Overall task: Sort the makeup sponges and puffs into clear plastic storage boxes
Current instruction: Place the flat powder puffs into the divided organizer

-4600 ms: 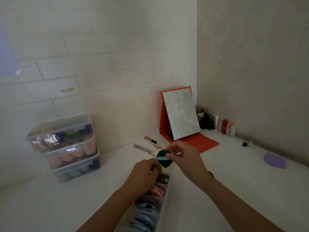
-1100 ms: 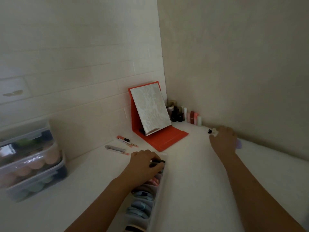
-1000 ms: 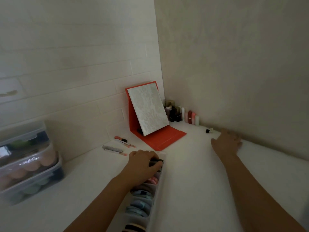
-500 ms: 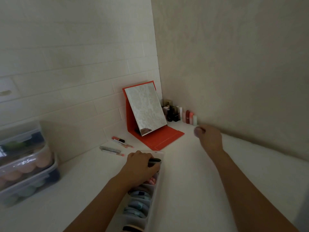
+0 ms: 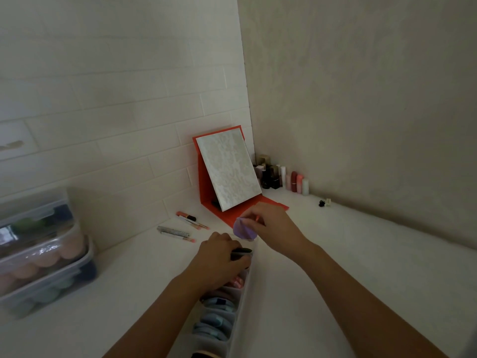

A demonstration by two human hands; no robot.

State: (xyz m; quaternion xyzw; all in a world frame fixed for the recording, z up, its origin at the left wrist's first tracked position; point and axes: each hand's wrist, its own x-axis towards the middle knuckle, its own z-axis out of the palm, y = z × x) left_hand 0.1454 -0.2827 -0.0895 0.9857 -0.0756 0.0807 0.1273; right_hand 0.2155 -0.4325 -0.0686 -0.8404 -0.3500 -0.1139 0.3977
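My right hand [image 5: 273,227] pinches a purple puff [image 5: 242,229] just above the far end of a long clear divided box [image 5: 241,310]. That box holds several blue and pink puffs in its compartments. My left hand [image 5: 219,262] rests on the box's far end, its fingers curled over a dark green puff [image 5: 241,251] there. Three stacked clear storage boxes [image 5: 38,257] with sponges stand at the left by the tiled wall.
A red folding mirror [image 5: 228,174] stands in the corner, with small cosmetic bottles [image 5: 284,177] to its right. Pens and a lip pencil [image 5: 180,227] lie near the wall. A small black clip [image 5: 324,202] sits by the right wall on the white counter [image 5: 348,254].
My right hand reached to the right wall, picked up the purple puff and carried it back over the box. My left hand stayed on the box's far end.
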